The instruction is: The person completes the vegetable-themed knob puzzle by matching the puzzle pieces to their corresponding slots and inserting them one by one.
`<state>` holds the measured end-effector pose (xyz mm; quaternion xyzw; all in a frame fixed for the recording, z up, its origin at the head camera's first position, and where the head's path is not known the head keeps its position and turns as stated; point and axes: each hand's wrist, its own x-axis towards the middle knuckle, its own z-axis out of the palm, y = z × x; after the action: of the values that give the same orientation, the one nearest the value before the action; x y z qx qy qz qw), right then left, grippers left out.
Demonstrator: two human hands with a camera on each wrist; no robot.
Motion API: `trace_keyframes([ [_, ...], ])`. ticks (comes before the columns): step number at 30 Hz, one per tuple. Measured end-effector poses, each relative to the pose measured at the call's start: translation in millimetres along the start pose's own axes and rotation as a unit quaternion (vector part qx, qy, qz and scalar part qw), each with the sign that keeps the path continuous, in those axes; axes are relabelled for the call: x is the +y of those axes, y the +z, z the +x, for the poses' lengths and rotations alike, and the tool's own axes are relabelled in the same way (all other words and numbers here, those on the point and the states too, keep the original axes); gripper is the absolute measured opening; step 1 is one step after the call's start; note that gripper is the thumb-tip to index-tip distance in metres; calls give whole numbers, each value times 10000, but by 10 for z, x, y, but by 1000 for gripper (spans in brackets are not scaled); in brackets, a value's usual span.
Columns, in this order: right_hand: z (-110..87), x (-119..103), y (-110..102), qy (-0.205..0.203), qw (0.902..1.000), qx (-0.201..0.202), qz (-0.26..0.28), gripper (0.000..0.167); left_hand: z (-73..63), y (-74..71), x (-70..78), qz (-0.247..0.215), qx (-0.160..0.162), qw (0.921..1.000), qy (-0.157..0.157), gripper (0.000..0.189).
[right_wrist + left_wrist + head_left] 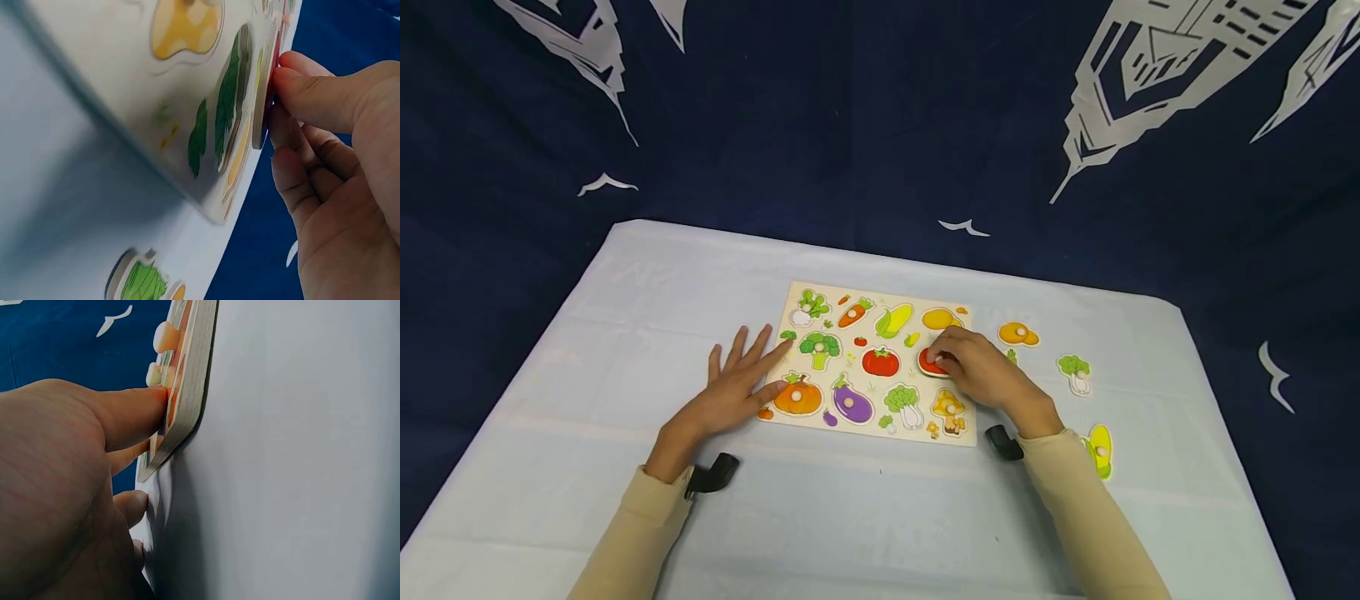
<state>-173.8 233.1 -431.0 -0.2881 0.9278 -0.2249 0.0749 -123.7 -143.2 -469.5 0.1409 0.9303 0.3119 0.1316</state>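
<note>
My left hand (730, 390) lies with fingers spread at the left side of a wooden vegetable puzzle board (865, 427). Its thumb (134, 415) presses on the board's edge, beside the pumpkin piece (798, 397). Over the right part of the board, my right hand (981, 367) pinches a red puzzle piece (265, 103) between thumb and fingertips. That piece is tilted close over the board, its picture partly hidden by the fingers. Left of it sits a tomato (880, 362). Below are an eggplant piece (852, 403) and a mushroom (950, 407).
Right of the board lie an orange vegetable piece (1017, 334), a bok choy piece (1076, 374) and a corn piece (1101, 450), partly behind the right sleeve. A small green-topped piece (1011, 357) shows beside the right hand. A dark blue curtain (887, 125) hangs behind the white-covered table (820, 533).
</note>
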Motion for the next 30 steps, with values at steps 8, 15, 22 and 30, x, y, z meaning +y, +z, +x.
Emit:
trace_keyframes([
  [8, 170, -136, 53, -137, 9997, -180, 49, 13, -9, -21, -16, 12, -12, 10000, 2, 65],
  [15, 279, -244, 136, -227, 9991, -326, 153, 14, 1, -11, -17, -12, -12, 10000, 51, 64],
  [22, 353, -343, 192, -187, 9991, -384, 5, 14, 14, 3, -14, 56, -3, 10000, 27, 65],
  [30, 449, -420, 282, -340, 9986, -393, 9, 13, 11, 13, -28, 27, 17, 10000, 54, 65],
])
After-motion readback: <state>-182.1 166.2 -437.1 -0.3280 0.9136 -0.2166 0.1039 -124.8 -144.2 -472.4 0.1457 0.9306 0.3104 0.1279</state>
